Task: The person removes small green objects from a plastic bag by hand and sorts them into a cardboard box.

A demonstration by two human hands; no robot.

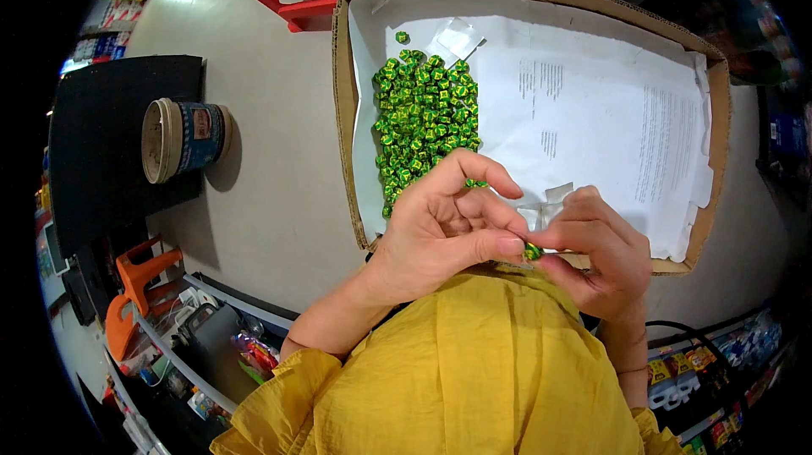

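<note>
Over the near edge of a shallow cardboard tray (720, 150), my two hands meet fingertip to fingertip. A small green and yellow die-like piece (532, 251) sits between them. My left hand (448, 227) pinches at its left side with thumb and forefinger, the other fingers curled loosely. From the right, my right hand (600, 252) closes its thumb and bent forefinger on the same piece. Just beyond the fingers lie clear plastic bags (554, 194), partly hidden by my right hand. A dense cluster of similar pieces (423, 108) fills the tray's left part, its near end behind my left hand.
White printed paper (592, 117) lines the tray. Another clear bag (458, 38) and a single loose piece (402, 37) lie near its far edge. A red plastic stool (313, 11) stands beyond, a bucket (186, 140) to the left. Stocked shelves (710, 362) flank me.
</note>
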